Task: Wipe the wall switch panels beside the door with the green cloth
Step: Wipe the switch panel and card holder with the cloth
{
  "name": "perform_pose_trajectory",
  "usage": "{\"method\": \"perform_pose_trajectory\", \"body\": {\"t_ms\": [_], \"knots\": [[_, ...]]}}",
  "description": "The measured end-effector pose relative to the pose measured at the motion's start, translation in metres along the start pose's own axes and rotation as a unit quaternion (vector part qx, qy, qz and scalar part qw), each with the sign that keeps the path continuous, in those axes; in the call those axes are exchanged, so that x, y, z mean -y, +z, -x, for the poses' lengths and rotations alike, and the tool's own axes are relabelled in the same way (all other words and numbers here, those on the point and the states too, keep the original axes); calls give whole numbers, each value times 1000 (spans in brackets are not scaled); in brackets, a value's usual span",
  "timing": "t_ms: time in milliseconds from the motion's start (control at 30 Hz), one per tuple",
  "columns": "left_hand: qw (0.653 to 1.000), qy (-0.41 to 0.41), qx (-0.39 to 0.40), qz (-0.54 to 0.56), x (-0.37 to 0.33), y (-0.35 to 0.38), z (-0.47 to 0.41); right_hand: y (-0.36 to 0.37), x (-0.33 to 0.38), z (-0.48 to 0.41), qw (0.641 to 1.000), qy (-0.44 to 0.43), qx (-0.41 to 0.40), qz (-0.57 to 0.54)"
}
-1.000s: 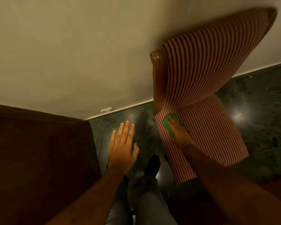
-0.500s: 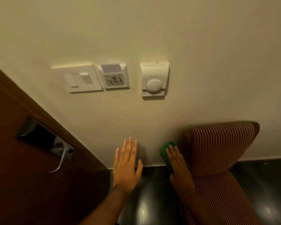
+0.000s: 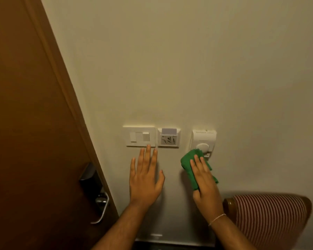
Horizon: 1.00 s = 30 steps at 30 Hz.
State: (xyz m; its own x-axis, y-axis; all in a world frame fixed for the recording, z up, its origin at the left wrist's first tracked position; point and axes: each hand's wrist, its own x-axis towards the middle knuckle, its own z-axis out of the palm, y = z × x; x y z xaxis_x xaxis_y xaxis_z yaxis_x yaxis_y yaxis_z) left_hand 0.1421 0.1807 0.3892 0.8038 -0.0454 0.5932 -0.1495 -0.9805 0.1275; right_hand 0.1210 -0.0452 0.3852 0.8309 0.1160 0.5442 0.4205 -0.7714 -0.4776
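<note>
Three white panels sit in a row on the cream wall: a switch plate [image 3: 139, 136], a key-card holder [image 3: 168, 138] and a thermostat with a round dial [image 3: 204, 140]. My right hand [image 3: 205, 184] presses the folded green cloth [image 3: 189, 164] flat against the wall, its top edge touching the thermostat's lower left corner. My left hand [image 3: 145, 175] is spread flat on the wall just below the switch plate, fingertips reaching its bottom edge, holding nothing.
A brown wooden door [image 3: 31, 123] with a dark lock plate and a metal lever handle [image 3: 101, 208] stands at the left. A red-and-white striped chair back [image 3: 267, 215] with a wooden frame stands against the wall at the lower right.
The view has tilted up from the floor and chair to the wall. Both hands have risen along the wall; the cloth now touches the thermostat, and the left fingertips reach the switch plate.
</note>
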Motion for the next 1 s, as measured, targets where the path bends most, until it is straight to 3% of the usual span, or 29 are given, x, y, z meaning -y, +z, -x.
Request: {"method": "perform_pose_trajectory", "body": {"t_ms": [233,667,1000], "knots": [[995,-11,-95,-9,40,-25,-75,15,36,-44,991,-86,-84,63],[993,29,-114,12,62,-2,-136,88,46,-79,983,32,-160,86],[991,48,-128,4,69,23,-138,107,34,-72,977,61,-197,49]]}}
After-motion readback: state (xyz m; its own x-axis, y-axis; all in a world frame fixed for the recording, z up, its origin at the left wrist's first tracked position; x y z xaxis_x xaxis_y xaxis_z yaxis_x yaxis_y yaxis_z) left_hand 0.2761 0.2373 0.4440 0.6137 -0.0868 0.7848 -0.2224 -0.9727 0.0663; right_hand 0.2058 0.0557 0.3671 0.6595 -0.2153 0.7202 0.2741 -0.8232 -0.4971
